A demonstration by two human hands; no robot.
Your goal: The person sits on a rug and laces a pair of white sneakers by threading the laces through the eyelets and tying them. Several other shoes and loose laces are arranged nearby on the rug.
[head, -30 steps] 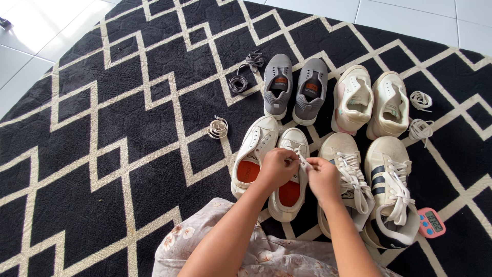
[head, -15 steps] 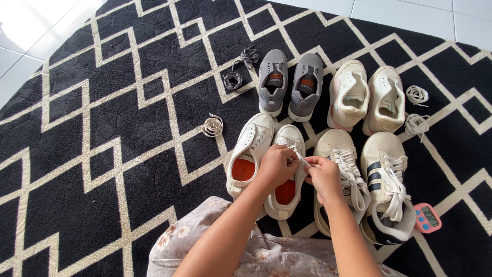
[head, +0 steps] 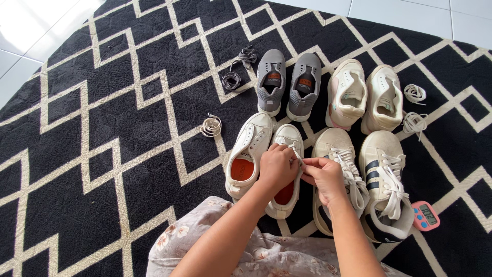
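White lace [head: 297, 154] on the low white sneaker [head: 285, 169] w/ orange insole is pinched between left hand [head: 277, 169] and right hand [head: 324, 177], both closed on it. Mid-lacing, probably; next needs feeding an eyelet. Matching sneaker [head: 248, 154] just left of grip.

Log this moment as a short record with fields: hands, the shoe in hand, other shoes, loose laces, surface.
left hand: over the white shoe, pinching its lace
right hand: beside it, fingers on the same white lace
white shoe: orange insole, its mate at its left
other shoes: grey pair, cream pair, striped laced pair
loose laces: white coil, dark bundle
pink timer: far right
surface: black patterned rug
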